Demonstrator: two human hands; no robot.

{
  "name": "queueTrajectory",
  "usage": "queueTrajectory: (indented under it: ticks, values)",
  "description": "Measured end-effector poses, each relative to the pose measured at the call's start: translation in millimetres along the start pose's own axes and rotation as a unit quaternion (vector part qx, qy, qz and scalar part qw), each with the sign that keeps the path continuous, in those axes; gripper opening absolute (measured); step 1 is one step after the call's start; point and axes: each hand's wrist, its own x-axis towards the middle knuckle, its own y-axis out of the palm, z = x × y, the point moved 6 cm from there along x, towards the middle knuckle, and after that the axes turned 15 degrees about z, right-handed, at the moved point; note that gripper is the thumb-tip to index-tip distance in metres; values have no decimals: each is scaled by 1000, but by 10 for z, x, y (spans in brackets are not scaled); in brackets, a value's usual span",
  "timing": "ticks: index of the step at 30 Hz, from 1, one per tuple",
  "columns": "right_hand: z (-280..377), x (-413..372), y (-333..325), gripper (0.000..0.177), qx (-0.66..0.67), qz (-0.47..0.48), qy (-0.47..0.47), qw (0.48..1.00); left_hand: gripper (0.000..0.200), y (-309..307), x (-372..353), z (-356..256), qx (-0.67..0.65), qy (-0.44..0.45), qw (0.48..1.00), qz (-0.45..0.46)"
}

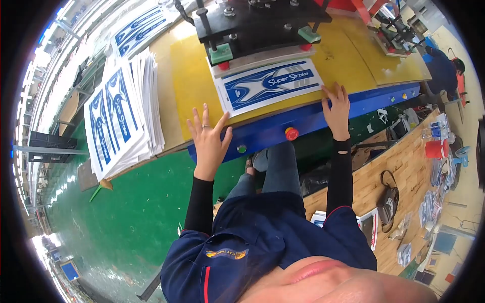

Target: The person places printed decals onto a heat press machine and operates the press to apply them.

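Observation:
A white sheet printed in blue with "Super Stroke" [273, 83] lies on the yellow press table, its far edge under the press head. My left hand [208, 144] is at the sheet's near left corner, fingers spread and a ring on one of them. At the near right corner is my right hand [336, 108], its fingers stretched out and the index fingertip by the edge. Neither hand grips anything. Above the sheet's far side hangs the black press head [262, 25] with green blocks and red knobs.
A thick stack of printed sheets [113, 113] stands left on the table, with more sheets [141, 30] behind it. A red button [291, 134] and a green button [241, 149] sit on the blue front rail. A wooden bench [374, 166] holds a bag [388, 204]. Another person [442, 70] is at far right.

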Motion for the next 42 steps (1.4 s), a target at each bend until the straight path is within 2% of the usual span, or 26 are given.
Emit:
queueTrajectory:
  ticks: [5,11,14,17,22,28,35,42]
  values:
    - [-135,487,136,39,5,37,-58,998,45,110,472,223,59,-51,997,11]
    - [-186,862,210,38,82,38,-76,993,48,343,604,214,-2,-95,995,-30]
    - [-104,826,173,38,80,25,-74,994,45,186,552,149,-18,-68,995,-67]
    - [-85,824,154,38,68,30,-74,995,45,201,589,152,3,-90,996,-20]
    - [-61,825,159,39,50,23,-79,995,46,217,602,178,5,-98,995,5]
    - [-95,853,173,39,99,27,-86,991,47,227,587,217,-22,-90,996,2]
    - [-66,854,175,40,50,22,-88,995,48,192,620,246,18,-89,996,16]
    - [-91,887,206,40,44,27,-85,995,50,242,662,314,-16,-76,997,-2]
